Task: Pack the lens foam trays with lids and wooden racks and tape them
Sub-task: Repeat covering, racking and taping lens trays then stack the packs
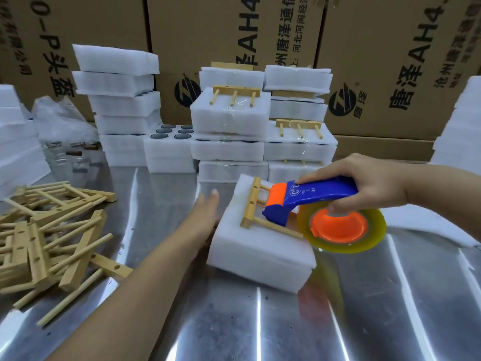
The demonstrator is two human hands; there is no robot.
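Steel worktable before printed cartons. At centre sits the lidded foam pack, with a wooden rack lying on its lid. Fingers straight and together, the left hand presses flat against the pack's left side. Curled round the handle, the right hand grips the tape dispenser (blue body, orange roller), whose nose is over the rack's pegs. Loose racks lie at left; taped packs are stacked behind.

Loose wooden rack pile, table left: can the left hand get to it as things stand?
Probably yes. The left hand holds nothing, its straight fingers against the foam pack, and only bare steel table lies between it and the rack pile.
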